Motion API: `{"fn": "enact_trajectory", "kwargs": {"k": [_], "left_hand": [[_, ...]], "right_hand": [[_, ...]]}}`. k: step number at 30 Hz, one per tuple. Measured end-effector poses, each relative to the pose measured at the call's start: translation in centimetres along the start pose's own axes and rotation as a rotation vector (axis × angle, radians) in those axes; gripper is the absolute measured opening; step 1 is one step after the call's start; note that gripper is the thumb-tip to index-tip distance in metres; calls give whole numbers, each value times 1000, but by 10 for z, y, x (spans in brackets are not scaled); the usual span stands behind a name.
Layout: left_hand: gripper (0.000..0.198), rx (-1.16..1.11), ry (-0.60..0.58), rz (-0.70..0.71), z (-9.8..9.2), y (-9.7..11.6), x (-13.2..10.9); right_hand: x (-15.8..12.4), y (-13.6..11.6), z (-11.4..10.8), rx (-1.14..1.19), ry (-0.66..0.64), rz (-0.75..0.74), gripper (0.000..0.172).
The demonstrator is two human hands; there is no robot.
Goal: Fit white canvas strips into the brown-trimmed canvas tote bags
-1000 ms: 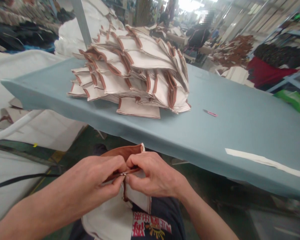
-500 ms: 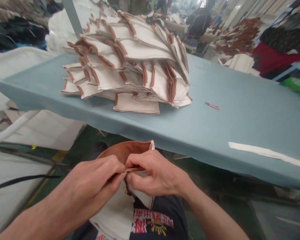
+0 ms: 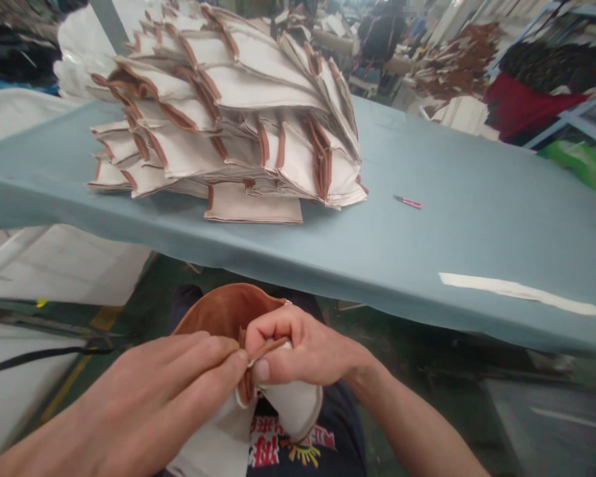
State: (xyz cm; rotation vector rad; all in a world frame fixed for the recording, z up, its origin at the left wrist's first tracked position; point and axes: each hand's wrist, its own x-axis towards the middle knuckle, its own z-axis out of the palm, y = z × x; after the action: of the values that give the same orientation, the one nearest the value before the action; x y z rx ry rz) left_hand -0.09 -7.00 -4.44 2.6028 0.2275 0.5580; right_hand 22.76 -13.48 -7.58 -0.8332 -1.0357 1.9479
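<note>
Left hand [image 3: 179, 377] and right hand [image 3: 305, 344] both pinch the brown-lined cream fabric piece [image 3: 226, 305]! Twelve o'clock from them, a brown-edged fabric pile [image 3: 263, 86] towers.

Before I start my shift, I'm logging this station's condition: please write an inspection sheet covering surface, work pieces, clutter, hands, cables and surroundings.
Surface: blue-green table, covering hangs over its front edge.
Work pieces: cream-and-brown fabric piece in hand; pile of similar pieces on the table.
Clutter: pink-handled tool and pale strip on the table.
Hands: left hand and right hand both hold the fabric piece.
Cables: black cord or strap at left; cannot tell which.
Surroundings: red cloth, green plastic beyond the table.
</note>
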Motion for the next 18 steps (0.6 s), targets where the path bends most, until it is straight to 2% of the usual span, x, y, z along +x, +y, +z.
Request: {"fn": "enact_trajectory", "kwargs": {"k": [4,8,10,13,16,18], "left_hand": [[40,199,86,76,9,-2,-10],[38,317,96,24,14,1,-14],[39,318,81,-15,15,3,-12],[34,191,123,-44,13,5,-10],[31,53,168,-91,9,7,-13],[30,20,163,-184,4,7,-20]], "right_hand": [[0,12,-2,108,-24,51,46],[1,22,-2,139,45,62,62],[2,23,0,136,83,54,62],[1,18,6,68,92,30,59],[-4,5,15,-99,101,-60,50],[-8,-4,21,-271,145,-144,39]]}}
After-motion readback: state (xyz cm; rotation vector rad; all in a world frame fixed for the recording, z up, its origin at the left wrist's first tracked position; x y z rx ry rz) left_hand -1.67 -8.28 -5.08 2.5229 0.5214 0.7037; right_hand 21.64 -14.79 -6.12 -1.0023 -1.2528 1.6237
